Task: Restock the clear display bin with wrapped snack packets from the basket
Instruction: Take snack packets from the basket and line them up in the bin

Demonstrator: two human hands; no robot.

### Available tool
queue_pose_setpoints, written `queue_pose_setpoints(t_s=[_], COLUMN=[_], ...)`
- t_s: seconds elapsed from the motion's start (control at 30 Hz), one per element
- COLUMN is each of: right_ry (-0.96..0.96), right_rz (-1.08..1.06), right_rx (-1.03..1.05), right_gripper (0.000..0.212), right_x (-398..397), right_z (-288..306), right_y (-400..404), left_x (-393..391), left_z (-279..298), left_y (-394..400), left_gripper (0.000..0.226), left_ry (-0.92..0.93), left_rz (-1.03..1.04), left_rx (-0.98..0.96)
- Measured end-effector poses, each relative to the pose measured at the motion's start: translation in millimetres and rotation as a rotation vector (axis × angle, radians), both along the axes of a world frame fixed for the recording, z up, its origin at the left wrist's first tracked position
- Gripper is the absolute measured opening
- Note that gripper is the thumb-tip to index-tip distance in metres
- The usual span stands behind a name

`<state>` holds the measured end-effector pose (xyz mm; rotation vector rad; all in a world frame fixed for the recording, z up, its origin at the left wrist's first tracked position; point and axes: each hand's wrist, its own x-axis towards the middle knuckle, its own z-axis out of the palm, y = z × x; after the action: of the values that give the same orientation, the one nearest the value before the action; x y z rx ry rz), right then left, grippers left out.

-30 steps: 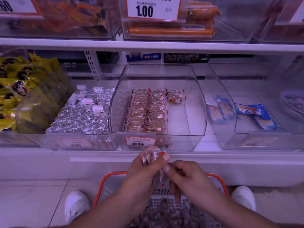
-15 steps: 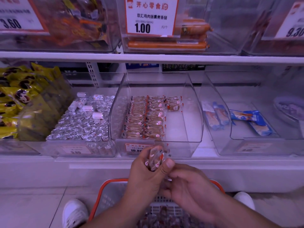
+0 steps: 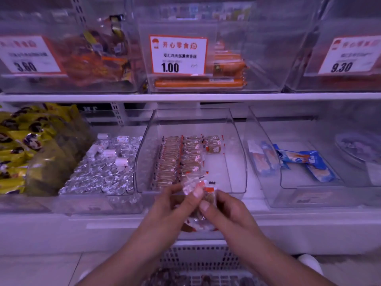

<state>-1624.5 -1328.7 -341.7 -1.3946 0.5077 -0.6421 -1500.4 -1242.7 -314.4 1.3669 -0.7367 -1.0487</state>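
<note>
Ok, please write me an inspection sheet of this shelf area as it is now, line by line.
Surface: white shelf ledge carrying clear bins.
Job's things: clear display bin, two full rows of snack packets, third row barely started; basket below.
Clutter: foil sweets, yellow bags, blue packets in neighbouring bins.
Hands: left hand and right hand both pinch held packets at the bin's front.
Cables: nothing seen.
Surroundings: upper shelf bins, 1.00 price tag.
</note>
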Motion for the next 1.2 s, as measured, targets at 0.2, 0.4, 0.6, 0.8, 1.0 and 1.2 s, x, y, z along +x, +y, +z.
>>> queue_pose_setpoints(t_s=[0.2,0.4,0.6,0.8,1.0,1.2], right_ry=[0.104,0.260,0.408,0.335,0.262,0.320], right_rz=[-0.268,-0.260,-0.301,-0.451,-0.595,-0.538], right_rx=[-0.448,-0.664,-0.739,-0.675,-0.478,-0.582], right_gripper=[0.029,0.057,0.072,0.079,0.062,0.048], right_x=[7.1,-2.6,-11.8,-23.6,-40.1,-36.6], right_z=[16.7,26.1,35.5,39.8,36.0,26.7], right_y=[-34.8,-73.9,-83.7,-90.8,-107.9,-99.9], left_x=[13.3,22.4,20.4,44.9,78.5,71.4], left_z=[35.6,42.4,19.5,5.2,-17.5,-52.5], left_y=[-41.1,-101.8,-127.1,-142.5,-190.8,-233.6], left_gripper=[0.052,0.055,0.056,0.055,0.043,0.054], left_ry=[0.069,-0.014,0.141,0.333,-0.788,-1.480], left_rz=[-0.076,-0.173,-0.221,-0.086,-0.082,-0.468], left_rx=[0.015,0.009,-0.069,-0.051,0.086,0.071])
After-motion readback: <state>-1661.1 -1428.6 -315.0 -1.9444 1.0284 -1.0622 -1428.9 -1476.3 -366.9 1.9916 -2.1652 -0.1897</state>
